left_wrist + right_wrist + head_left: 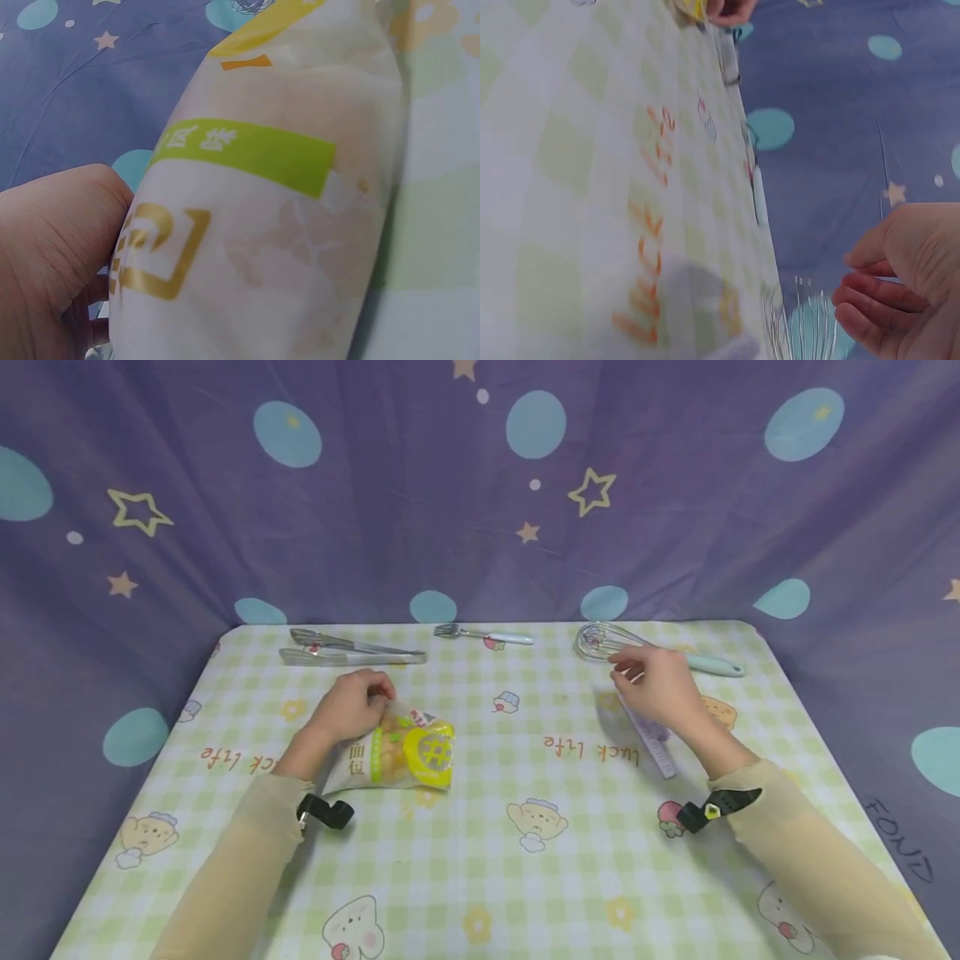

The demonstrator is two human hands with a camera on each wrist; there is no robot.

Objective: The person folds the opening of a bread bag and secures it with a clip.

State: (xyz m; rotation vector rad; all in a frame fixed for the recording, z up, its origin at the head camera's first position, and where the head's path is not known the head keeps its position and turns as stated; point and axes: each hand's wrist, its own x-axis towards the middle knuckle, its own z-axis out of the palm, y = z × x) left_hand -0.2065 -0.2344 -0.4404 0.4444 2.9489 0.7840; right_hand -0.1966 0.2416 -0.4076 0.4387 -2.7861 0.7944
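My left hand (351,706) pinches the upper edge of a plastic food bag (412,756) with yellow and green print, which leans on the tablecloth. Up close in the left wrist view, the bag (247,240) covers most of the fingers. Over on the right, my right hand (660,685) hovers with loosely bent fingers and nothing between them. Below it lies a pale purple ruler (657,750), its far end hidden by the hand. Just behind is a whisk (596,642) with a mint handle, partly covered; its wires (801,330) show near the fingertips in the right wrist view.
Metal tongs (348,656) lie at the back left, beyond the left hand. A fork (487,635) with a pale blue handle is at the back middle. The table (465,860) wears a green checked cloth, and a purple curtain (420,510) hangs right behind it.
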